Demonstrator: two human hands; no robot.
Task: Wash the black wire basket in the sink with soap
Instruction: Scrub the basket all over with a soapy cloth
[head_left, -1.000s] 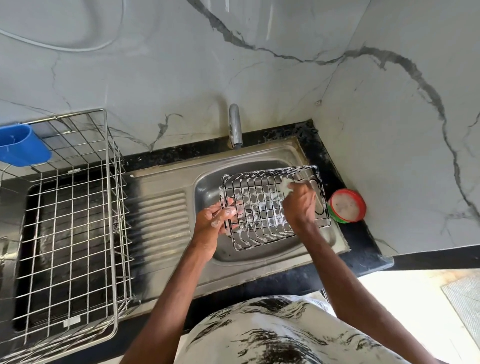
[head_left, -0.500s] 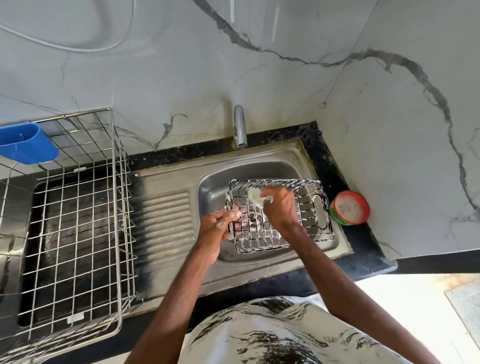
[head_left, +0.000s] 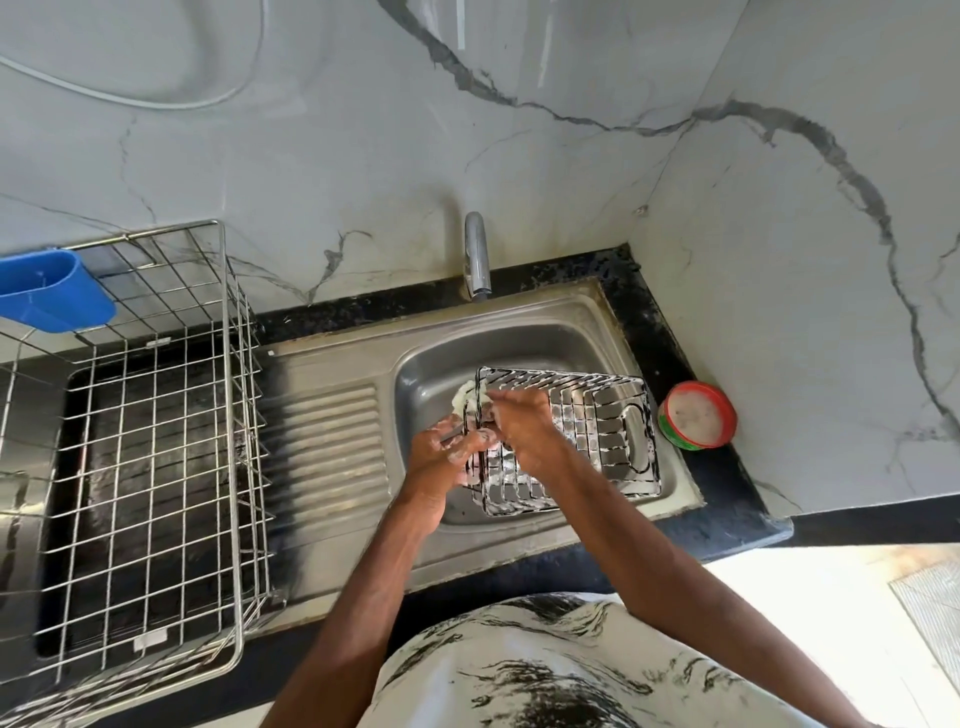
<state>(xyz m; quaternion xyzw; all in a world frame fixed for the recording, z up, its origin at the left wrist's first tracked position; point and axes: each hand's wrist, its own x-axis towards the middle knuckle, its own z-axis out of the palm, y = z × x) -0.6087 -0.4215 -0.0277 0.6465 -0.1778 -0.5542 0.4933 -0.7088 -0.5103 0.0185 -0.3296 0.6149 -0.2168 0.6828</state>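
The black wire basket (head_left: 597, 431), covered in soapy foam, lies in the steel sink (head_left: 524, 348) bowl. My left hand (head_left: 441, 452) grips the basket's left edge, fingers curled round the wires. My right hand (head_left: 524, 431) reaches across the basket and pinches a pale soapy scrubber (head_left: 465, 397), pressed against the basket's upper left corner. Foam covers both hands' fingers.
A round red and green soap tub (head_left: 696, 415) sits on the black counter right of the sink. The tap (head_left: 478, 254) stands behind the bowl. A large steel dish rack (head_left: 156, 447) with a blue holder (head_left: 49, 299) fills the left side.
My right hand has slid with the scrubber from the basket's right part to its upper left corner. The basket has tilted flatter in the bowl. My left hand kept its hold.
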